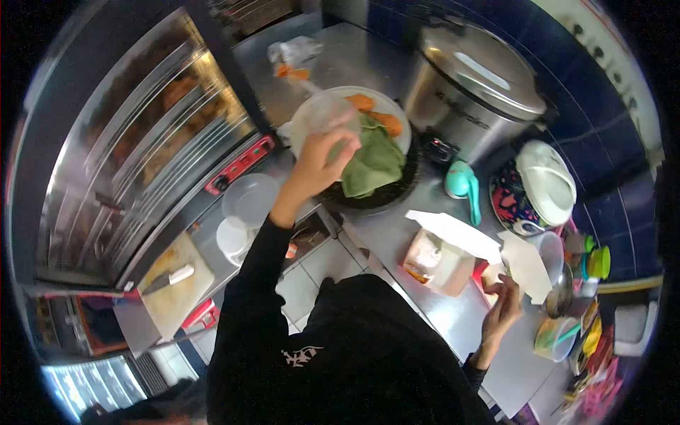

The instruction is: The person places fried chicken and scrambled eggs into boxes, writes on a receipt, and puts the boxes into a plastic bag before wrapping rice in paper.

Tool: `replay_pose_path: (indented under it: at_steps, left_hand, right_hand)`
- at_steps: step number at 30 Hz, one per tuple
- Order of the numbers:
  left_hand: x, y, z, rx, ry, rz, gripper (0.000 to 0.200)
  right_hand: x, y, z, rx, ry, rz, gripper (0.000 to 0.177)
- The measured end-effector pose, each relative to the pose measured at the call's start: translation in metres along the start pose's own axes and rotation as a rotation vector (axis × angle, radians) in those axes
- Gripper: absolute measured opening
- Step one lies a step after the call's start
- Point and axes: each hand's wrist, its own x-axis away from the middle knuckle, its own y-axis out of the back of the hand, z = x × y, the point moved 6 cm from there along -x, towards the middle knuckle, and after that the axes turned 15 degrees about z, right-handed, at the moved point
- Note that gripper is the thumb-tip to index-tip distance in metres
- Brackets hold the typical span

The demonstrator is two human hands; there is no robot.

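Observation:
My left hand (pixel 319 166) pinches a blurred, clear plastic round piece (pixel 331 113), perhaps a lid or cup, above a pale round plate or lid (pixel 304 127). Under and beside it are a green cloth (pixel 375 159) and orange-brown food pieces (pixel 386 122) over a dark round pan (pixel 382 198). On the right, my right hand (pixel 503 308) has its fingers bent at the edge of a small red-and-white box (pixel 528 265) with its flap up. Next to this box stands a larger open carton (pixel 443 262) with something pale and orange inside.
A large steel cooker (pixel 482 78) stands at the back, with a turquoise scoop (pixel 462 188) before it. At left are a glass-fronted food warmer (pixel 149 142), clear tubs (pixel 250 198) and a knife (pixel 168 279) on a cutting board (pixel 188 297). Containers (pixel 556 338) line the right side.

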Motion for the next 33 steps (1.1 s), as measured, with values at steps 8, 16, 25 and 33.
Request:
replay_pose_path:
  at_steps: [8, 16, 25, 33]
  left_hand:
    - [-0.162, -0.112, 0.136, -0.688, -0.142, 0.322, 0.031]
    - [-0.189, -0.113, 0.186, -1.105, 0.078, 0.754, 0.037]
    - [-0.194, -0.085, 0.111, -1.107, 0.197, 0.821, 0.026]
    - [-0.216, -0.061, 0.172, -0.727, 0.293, 0.797, 0.022]
  right_hand:
    - [0.09, 0.107, -0.075, 0.105, -0.256, -0.34, 0.028]
    - [0.097, 0.099, -0.124, -0.017, -0.351, -0.289, 0.024]
    - [0.048, 0.043, -0.111, -0.086, -0.394, 0.008, 0.021]
    - [0.04, 0.033, -0.118, -0.151, -0.353, 0.057, 0.019]
